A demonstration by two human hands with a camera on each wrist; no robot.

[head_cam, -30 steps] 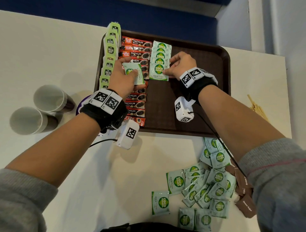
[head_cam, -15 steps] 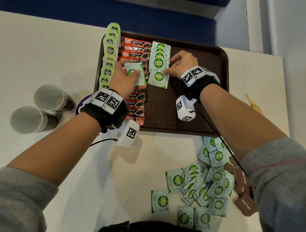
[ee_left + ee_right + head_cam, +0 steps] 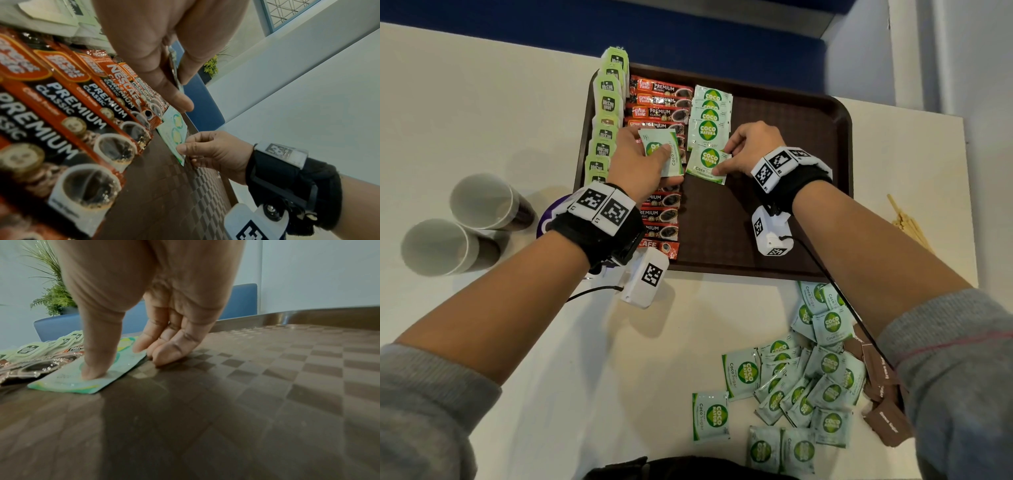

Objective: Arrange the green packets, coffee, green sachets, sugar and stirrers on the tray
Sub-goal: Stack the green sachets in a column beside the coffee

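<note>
On the brown tray (image 3: pixel 791 144) run three columns: green packets (image 3: pixel 606 120) at the left edge, coffee sticks (image 3: pixel 661 102), then green sachets (image 3: pixel 710 113). My right hand (image 3: pixel 722 160) pinches the nearest green sachet (image 3: pixel 705 162) by its right edge. Its thumb (image 3: pixel 92 369) presses that sachet (image 3: pixel 68 381) flat on the tray. My left hand (image 3: pixel 654 161) hovers over the coffee sticks and grips a small stack of green sachets (image 3: pixel 659 150). Brown sugar packets (image 3: pixel 883 387) and wooden stirrers (image 3: pixel 907 222) lie on the table to the right.
A loose pile of green sachets (image 3: pixel 808 383) lies on the white table in front of the tray. Two paper cups (image 3: pixel 479 202) stand left of the tray. The tray's right half (image 3: pixel 267 386) is bare. A blue seat back runs behind the table.
My right hand has drawn the bottom sachet a little nearer, so it now overlaps the column less. My left hand has stayed in place with its stack.
</note>
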